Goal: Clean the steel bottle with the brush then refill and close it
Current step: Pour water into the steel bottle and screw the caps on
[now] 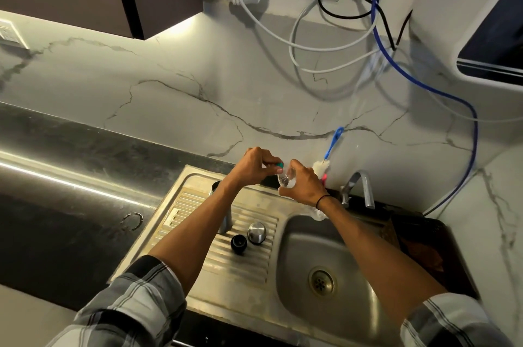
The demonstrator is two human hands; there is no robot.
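The steel bottle (225,220) stands upright on the sink's ribbed drainboard (254,259), largely hidden behind my left forearm. Its steel cap (256,231) and a black inner stopper (238,244) lie on the ribs beside it. The bottle brush (331,148), blue-handled with white bristles, leans against the wall behind the sink. My right hand (301,184) grips a small clear plastic bottle (286,180) above the sink's back edge. My left hand (259,165) pinches that bottle's small green cap (279,167) at its mouth.
A steel tap (360,185) stands at the basin's back right. The basin (325,256) has a drain in its floor. A pink item (324,178) sits by the brush. Cables and a blue hose (424,86) hang on the marble wall. Dark countertop (70,177) lies to the left.
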